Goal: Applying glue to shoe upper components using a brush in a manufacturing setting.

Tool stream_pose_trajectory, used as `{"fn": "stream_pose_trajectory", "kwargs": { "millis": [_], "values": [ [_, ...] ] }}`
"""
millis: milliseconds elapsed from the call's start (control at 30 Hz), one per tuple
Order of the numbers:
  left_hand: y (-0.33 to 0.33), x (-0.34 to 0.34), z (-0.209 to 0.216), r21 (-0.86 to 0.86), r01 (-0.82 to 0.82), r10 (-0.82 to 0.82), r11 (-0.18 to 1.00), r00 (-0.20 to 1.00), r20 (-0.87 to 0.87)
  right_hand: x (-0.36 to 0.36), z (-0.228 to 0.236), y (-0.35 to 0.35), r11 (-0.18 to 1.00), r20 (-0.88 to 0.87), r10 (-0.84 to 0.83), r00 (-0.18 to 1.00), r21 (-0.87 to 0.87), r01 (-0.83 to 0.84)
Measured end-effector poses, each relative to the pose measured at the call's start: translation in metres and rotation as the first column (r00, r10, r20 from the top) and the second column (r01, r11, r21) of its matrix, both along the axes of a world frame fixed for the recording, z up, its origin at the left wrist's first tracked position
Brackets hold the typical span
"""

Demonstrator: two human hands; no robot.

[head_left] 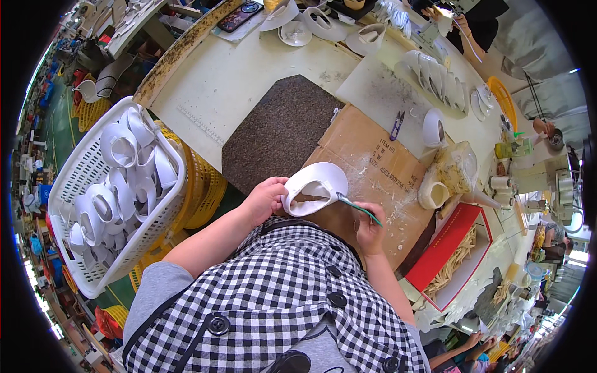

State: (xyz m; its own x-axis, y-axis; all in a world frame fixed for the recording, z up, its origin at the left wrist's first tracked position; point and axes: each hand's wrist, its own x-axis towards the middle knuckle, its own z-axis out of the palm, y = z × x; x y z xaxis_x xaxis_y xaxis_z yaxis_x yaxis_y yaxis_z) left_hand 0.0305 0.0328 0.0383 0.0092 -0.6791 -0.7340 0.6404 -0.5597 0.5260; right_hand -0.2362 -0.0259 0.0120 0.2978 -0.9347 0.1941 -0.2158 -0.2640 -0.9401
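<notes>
White curved piece (334, 177) with a big opening is sitting between the person's two hands, just in front of the checked apron (267, 273) and over the near end of the cardboard. Farthest left, a white basket (144, 231) is holding a heap of similar white pieces (92, 227), and a yellow basket (208, 189) is showing just beside it on its right. Next, at the far edge of the white table (205, 81), a phone (239, 15) is lying on some paper. The left hand (268, 198) is grasping the piece by its left edge, its fingers bending around the rim. Beyond that hand, a dark speckled mat (277, 130) with cut corners is lying flat, touching or nearly touching the cardboard (348, 137) on its right. The right hand (371, 229) is gripping a slim green tool (357, 206), whose tip is meeting the right edge of the piece. Farther right, small dark snips (397, 124) are lying just past the cardboard, and more white pieces (438, 78) are standing in a row behind them. Nearer the person, a red box (435, 248) is holding pale sticks (453, 264).
</notes>
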Motion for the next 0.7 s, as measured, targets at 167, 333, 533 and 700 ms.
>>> {"fn": "stream_pose_trajectory", "kwargs": {
  "millis": [167, 333, 533, 700],
  "values": [
    [-0.001, 0.003, 0.001, -0.036, -0.012, 0.012, 0.999, 1.000, 0.015, 0.008, 0.002, -0.016, 0.994, 0.049, -0.011, 0.999, 0.112, 0.006],
    [0.010, 0.007, -0.014, -0.113, -0.026, 0.037, 0.993, 0.995, 0.096, 0.022, 0.006, -0.050, 1.000, -0.149, 0.018, 0.989, 0.026, -0.014],
    [0.016, -0.003, 0.013, -0.142, 0.320, -0.170, 0.937, 0.771, 0.614, 0.018, 0.027, -0.048, 0.997, -0.168, 0.041, 0.985, -0.060, -0.052],
    [0.041, 0.014, 0.026, -0.208, 0.100, 0.027, 0.973, 0.847, 0.531, 0.018, 0.017, -0.051, 0.997, -0.081, 0.032, 0.996, 0.069, -0.026]
  ]
}}
